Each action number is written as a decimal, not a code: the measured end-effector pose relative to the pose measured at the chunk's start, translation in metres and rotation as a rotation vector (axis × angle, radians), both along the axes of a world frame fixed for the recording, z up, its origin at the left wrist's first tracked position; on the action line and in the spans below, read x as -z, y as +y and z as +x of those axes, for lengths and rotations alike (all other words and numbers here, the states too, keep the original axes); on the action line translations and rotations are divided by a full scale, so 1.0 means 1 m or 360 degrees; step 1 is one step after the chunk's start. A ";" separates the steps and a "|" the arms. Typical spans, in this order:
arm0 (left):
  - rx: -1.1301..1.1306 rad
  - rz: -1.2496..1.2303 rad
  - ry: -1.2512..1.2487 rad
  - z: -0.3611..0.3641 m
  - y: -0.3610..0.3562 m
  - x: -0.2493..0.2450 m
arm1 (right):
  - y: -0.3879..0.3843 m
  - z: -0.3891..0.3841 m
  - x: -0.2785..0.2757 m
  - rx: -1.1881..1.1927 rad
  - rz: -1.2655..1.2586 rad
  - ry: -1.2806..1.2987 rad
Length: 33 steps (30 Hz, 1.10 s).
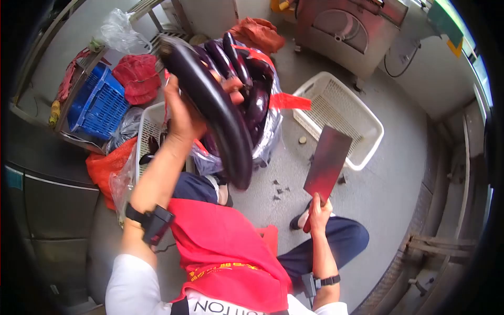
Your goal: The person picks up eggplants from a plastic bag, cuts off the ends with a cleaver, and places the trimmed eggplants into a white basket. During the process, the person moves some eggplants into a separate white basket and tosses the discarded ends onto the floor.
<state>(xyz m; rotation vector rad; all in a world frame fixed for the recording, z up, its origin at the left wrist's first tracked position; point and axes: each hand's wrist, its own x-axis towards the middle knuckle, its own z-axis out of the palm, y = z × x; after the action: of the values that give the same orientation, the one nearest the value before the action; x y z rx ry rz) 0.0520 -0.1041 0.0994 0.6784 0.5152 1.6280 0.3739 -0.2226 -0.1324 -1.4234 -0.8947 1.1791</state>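
Note:
My left hand (184, 113) is wrapped round a long, dark purple eggplant (218, 107), raised in front of me with its stem end up and to the left. Behind it stands a plastic-lined bag (270, 144) full of more eggplants (257, 107); the held one covers part of them. In my right hand (318, 214) is a cleaver (328, 161), gripped by the handle, its broad blade pointing up and away from me. The blade looks reddish. Cleaver and eggplant are well apart.
A white plastic basket (374, 128) lies right of the bag, another white basket (140, 142) to its left. Cut-off stem pieces (278, 190) are scattered on the grey floor. A blue crate (100, 100) sits on the left shelf, and a metal machine (349, 31) stands at the back.

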 end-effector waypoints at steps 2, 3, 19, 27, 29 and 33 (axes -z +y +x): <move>0.0440 -0.0016 0.0114 0.025 -0.013 0.050 | 0.000 0.003 0.003 0.0033 0.0067 -0.0004; 0.0497 -0.0448 0.0248 0.037 -0.026 0.080 | -0.001 0.005 0.003 0.0023 0.0099 0.0018; 0.0926 -0.0771 0.1704 0.099 -0.096 0.202 | -0.020 0.006 -0.027 -0.0614 0.0833 -0.1208; 0.1061 -0.0915 0.1642 0.096 -0.098 0.185 | -0.017 0.006 -0.009 -0.0563 0.0855 -0.1009; 0.1144 -0.0810 0.1479 0.085 -0.100 0.178 | -0.018 0.010 0.013 -0.0507 0.0837 -0.1028; 0.1151 -0.0658 0.1293 0.073 -0.088 0.148 | -0.018 0.012 0.022 -0.0403 0.0483 -0.0996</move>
<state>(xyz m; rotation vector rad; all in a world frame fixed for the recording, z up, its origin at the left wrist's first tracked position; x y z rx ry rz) 0.1252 -0.1924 -0.0488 1.0459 1.0088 0.4976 0.3854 -0.2405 -0.1539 -1.4709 -1.6528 0.7239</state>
